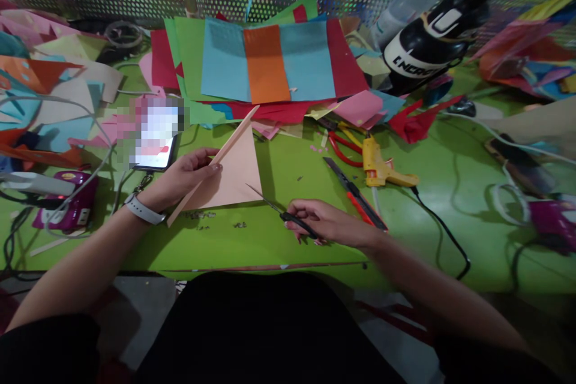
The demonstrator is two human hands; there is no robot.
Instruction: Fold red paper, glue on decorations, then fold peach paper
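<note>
A folded sheet of peach paper (240, 168) is held above the green table by my left hand (186, 177), its thumb pressing on the folded strip along the slanted edge. My right hand (315, 222) has its fingers in the handles of black-handled scissors (272, 205). The scissor blades point left and are parted, with the lower right corner of the paper at them. Whether they are cutting into it I cannot tell. Small dark bits (200, 215) lie on the table just below the paper.
Right of my right hand lie a box cutter (353, 192), a yellow glue gun (380, 165) and red-handled pliers (342, 153). Stacked coloured paper (225, 63) fills the back. A lit phone (157, 135) is at left. A black bottle (427, 48) stands at back right, and cables cross both sides.
</note>
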